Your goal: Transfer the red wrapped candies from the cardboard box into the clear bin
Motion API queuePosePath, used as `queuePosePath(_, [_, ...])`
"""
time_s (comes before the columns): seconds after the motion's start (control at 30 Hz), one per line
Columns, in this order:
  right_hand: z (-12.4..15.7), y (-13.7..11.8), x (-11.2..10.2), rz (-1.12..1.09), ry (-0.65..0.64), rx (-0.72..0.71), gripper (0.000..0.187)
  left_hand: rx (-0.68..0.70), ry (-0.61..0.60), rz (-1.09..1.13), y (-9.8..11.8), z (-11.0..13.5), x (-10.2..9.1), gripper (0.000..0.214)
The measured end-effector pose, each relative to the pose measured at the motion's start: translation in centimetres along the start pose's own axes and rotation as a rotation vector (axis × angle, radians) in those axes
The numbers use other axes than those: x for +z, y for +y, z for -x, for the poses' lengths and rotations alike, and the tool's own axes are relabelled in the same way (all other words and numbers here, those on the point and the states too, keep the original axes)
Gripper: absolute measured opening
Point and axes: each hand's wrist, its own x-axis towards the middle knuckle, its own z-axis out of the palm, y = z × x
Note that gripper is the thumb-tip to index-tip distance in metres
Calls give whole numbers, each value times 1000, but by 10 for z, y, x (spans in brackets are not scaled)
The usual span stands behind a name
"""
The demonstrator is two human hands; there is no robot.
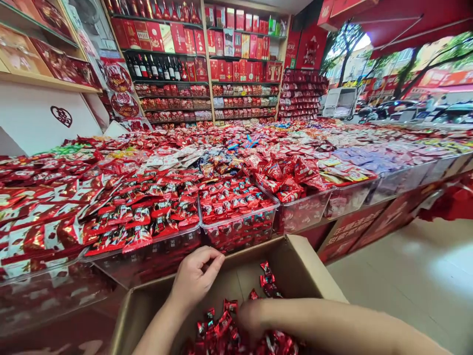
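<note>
A cardboard box [306, 266] stands below me, its floor partly covered by small red-wrapped candies [221, 328]. Over the box's far left side, my left hand [197, 276] is curled with thumb against the fingers; whether anything small is inside them is hidden. My right hand [254, 318] reaches down among the candies, blurred, its fingers out of sight. Just past the box's far edge sits a clear bin [240, 227] with red packets in neat rows. Left of it, another clear bin [151, 259] is heaped with red and black packets.
Clear bins of wrapped sweets run along the display, including red triangular packets [305, 170] and lilac packets [364, 158]. Shelves [207, 44] with bottles and red boxes stand behind. Tiled floor [399, 266] lies to the right, with a street beyond.
</note>
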Motion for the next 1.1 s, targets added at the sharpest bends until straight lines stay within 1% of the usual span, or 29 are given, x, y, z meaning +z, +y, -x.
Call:
queuePosePath(0.03, [3,-6,-16,19,-202,28,37,-15,-15,25,0,0,-1,16])
queuePosePath(0.07, [6,-13,-34,-15,-305,18,27,-32,-36,55,0,1,-1,17])
queuePosePath(0.1, [8,-19,-51,-92,-335,10,15,-49,-57,90,0,2,-2,20])
queuePosePath(0.13, [9,-24,-67,-141,-341,13,10,-63,-84,127,0,2,-4,24])
queuePosePath(0.2, [11,-32,-90,-418,-275,46,21,-77,-151,193,1,2,-7,30])
queuePosePath(0.27, [13,-36,-100,-704,-170,95,28,-72,-217,217,4,2,-9,30])
queuePosePath(0.33, [15,-38,-99,-888,-81,135,30,-71,-255,187,7,1,-9,23])
queuePosePath(0.4, [14,-38,-92,-981,-10,158,30,-85,-257,141,8,-1,-7,15])
queuePosePath(0.47, [13,-38,-83,-1019,66,146,31,-104,-237,118,7,-1,-5,12])
queuePosePath(0.53, [14,-40,-77,-986,148,102,28,-118,-201,119,5,-1,-3,12])
queuePosePath(0.6, [17,-43,-74,-871,256,31,24,-126,-161,118,4,0,-2,13])
queuePosePath(0.67, [21,-46,-75,-674,403,-66,19,-132,-139,111,5,1,-2,17])
queuePosePath(0.73, [24,-47,-79,-450,540,-205,14,-144,-170,114,7,1,-3,26])
queuePosePath(0.77, [26,-47,-81,-349,583,-280,11,-148,-200,118,8,0,-3,28])
queuePosePath(0.83, [28,-46,-84,-197,616,-412,6,-145,-243,133,10,-1,-4,25])
queuePosePath(0.9, [29,-44,-86,-100,628,-495,7,-126,-243,158,10,-2,-5,19])
queuePosePath(0.97, [30,-42,-85,-52,639,-541,10,-123,-223,198,9,-2,-6,15])
queuePosePath(1.1, [31,-43,-84,26,659,-595,18,-156,-226,274,10,-1,-10,18])
